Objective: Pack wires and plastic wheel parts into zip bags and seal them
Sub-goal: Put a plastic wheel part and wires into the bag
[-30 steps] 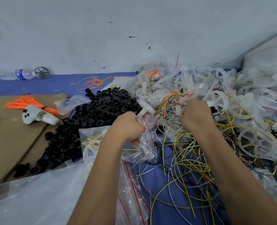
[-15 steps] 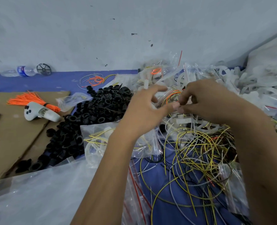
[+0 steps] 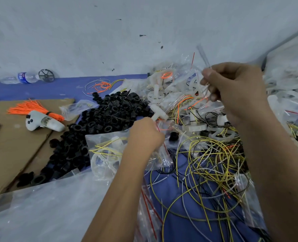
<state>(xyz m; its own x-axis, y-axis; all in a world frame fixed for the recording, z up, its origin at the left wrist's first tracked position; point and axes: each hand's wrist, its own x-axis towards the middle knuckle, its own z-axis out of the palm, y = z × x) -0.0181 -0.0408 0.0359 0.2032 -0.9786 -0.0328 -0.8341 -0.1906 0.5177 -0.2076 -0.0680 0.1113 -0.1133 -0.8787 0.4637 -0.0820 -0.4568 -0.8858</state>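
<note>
Holding, left hand: the left hand (image 3: 145, 135) is curled tight on the top edge of a zip bag (image 3: 109, 151), near its red seal strip; the bag lies just under and to the left of this hand.
Holding, right hand: the right hand (image 3: 235, 91) is raised above the pile, and its thumb and fingers pinch a few thin pale wires (image 3: 204, 58) that stand up past the fingertips.
Zip bag content: one white plastic wheel (image 3: 102, 161) and some yellow wires show through the clear film.
Distance of hands: the two hands are apart, the right one higher and farther from the person than the left.
Loose wires: a tangle of yellow, black and white wires (image 3: 212, 165) lies on the blue cloth (image 3: 40, 89), below the right hand and to the right of the left forearm; I cannot count them.
White wheel parts: a heap of white plastic wheels and filled bags (image 3: 170, 91) lies between and behind the hands; too many to count.
Black rings: a big pile of black plastic rings (image 3: 99, 123) lies left of the left hand, touching the bag.
Cardboard: one brown sheet (image 3: 10, 147) at the left, carrying one white handheld controller (image 3: 41, 122) and one bundle of orange wires (image 3: 31, 109).
Far edge: one water bottle (image 3: 22, 78) lying down, one black wheel (image 3: 46, 75) beside it.
Front: a large clear plastic sheet (image 3: 48, 206) under the left forearm.
</note>
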